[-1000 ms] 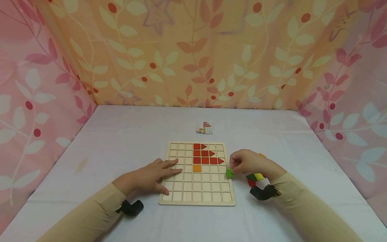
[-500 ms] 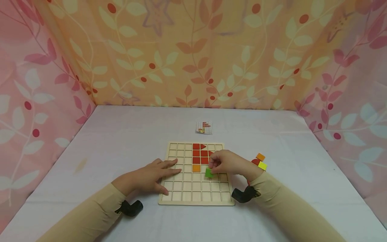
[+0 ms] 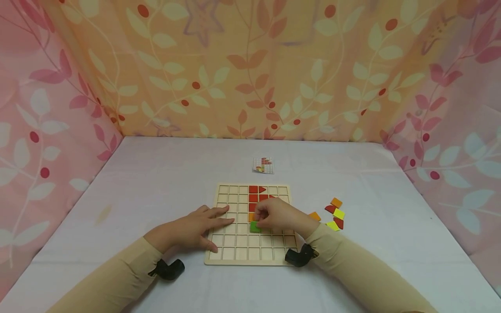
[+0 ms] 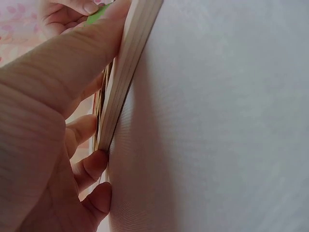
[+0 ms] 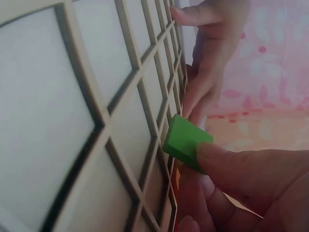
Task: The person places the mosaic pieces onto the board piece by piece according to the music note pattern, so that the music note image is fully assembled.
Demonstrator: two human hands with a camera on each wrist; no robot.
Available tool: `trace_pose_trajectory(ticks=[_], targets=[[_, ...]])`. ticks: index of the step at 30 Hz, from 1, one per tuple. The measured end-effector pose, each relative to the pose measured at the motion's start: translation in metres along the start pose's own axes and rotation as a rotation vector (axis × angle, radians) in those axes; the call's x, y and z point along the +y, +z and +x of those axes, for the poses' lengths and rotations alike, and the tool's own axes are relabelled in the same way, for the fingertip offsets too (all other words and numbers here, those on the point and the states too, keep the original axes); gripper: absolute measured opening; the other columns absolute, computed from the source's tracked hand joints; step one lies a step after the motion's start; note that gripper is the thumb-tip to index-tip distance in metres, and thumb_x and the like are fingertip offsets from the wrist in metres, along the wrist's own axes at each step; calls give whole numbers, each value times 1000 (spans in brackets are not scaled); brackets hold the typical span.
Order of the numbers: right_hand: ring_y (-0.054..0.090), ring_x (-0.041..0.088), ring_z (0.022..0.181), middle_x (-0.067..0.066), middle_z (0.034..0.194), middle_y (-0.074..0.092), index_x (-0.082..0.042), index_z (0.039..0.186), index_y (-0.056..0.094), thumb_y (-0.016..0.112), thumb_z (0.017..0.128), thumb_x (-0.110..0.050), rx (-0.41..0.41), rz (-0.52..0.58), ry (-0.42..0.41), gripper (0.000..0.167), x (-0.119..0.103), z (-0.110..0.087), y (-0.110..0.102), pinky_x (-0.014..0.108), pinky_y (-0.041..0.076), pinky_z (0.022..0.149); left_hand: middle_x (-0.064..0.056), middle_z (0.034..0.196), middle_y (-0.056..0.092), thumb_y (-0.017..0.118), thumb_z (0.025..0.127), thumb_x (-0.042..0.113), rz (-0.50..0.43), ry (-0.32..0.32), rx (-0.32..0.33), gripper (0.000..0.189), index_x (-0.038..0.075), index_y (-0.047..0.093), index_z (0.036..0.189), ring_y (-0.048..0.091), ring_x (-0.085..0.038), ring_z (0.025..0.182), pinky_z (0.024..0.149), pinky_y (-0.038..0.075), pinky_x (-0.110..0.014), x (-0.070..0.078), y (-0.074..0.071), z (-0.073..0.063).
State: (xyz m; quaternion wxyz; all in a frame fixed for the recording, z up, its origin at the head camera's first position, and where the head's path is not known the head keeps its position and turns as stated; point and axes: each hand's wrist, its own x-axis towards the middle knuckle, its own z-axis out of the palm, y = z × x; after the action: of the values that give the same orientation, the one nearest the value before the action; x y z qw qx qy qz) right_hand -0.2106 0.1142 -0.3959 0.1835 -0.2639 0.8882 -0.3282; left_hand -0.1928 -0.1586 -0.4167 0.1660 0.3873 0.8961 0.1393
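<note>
Green square (image 3: 254, 227), pinched by right fingers (image 3: 261, 211), has moved left across the board (image 3: 241, 254); left fingers (image 3: 222, 221) stay spread.

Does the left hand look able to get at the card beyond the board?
Probably yes: the left hand holds nothing, merely rests on the board, and nothing tall stands between it and the card.

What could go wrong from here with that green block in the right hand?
The right hand pinches the green block near one edge, so it might go in crooked and catch on the ridges of the wooden board. The orange square on the board sits right by that hand and could get nudged. A loose orange piece and a loose yellow piece lie close to the right sleeve, so a sweep of that arm might scatter them.
</note>
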Motion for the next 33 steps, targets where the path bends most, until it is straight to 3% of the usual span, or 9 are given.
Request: trace_pose_trajectory(ticks=[11,18,26,33], targets=[[52,9,67,-8,68,57,-16,70,61,71,77,-8,2,-46,5,15,-2,4,6,26,44,62,5,153,13,57,71,66,8,-6,-1,81,38,30,142,30,-13,114,91,33,-37,-1,1,1],[51,10,65,-9,65,58,-18,68,66,70,79,-11,12,-60,56,13,-3,3,6,27,42,61,4,153,13,59,72,64,3,-6,-4,80,38,29,142,29,-14,116,92,33,-38,-1,2,1],[51,9,67,-10,67,60,-17,68,68,71,77,-7,28,-62,29,13,0,3,6,26,43,62,4,153,13,57,71,66,7,-6,-4,81,38,29,142,29,-14,115,92,33,-38,-1,2,1],[52,9,70,-11,73,61,-19,74,70,69,81,-12,-13,-67,36,10,1,1,0,27,43,65,5,153,13,57,71,66,7,-15,-9,81,39,29,142,29,-14,116,92,33,-38,0,1,2]])
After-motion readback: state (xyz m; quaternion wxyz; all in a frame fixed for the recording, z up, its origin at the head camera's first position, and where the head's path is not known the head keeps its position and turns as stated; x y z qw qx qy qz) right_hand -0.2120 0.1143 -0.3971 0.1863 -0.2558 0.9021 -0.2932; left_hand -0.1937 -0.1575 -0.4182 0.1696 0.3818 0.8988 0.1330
